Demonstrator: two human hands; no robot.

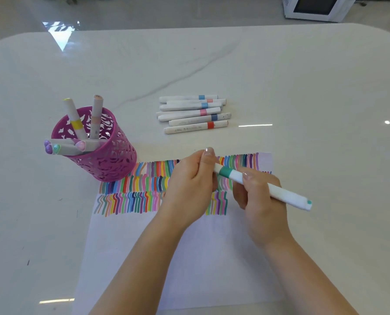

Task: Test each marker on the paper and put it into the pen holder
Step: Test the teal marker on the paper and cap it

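Observation:
A white marker with a teal band point(264, 186) lies across both hands above the paper point(189, 258). My right hand point(261, 201) grips its barrel. My left hand point(190, 185) curls round its left end, where the cap sits; that end is hidden by the fingers. The paper carries rows of coloured test strokes along its far part. A purple cut-out pen holder point(103, 151) stands left of the paper's far corner with several markers inside. Several more white markers point(192, 113) lie in a pile on the table beyond the paper.
The white marble table point(303, 87) stretches wide around the paper. A white microwave point(314, 7) stands on the floor beyond the table's far right edge.

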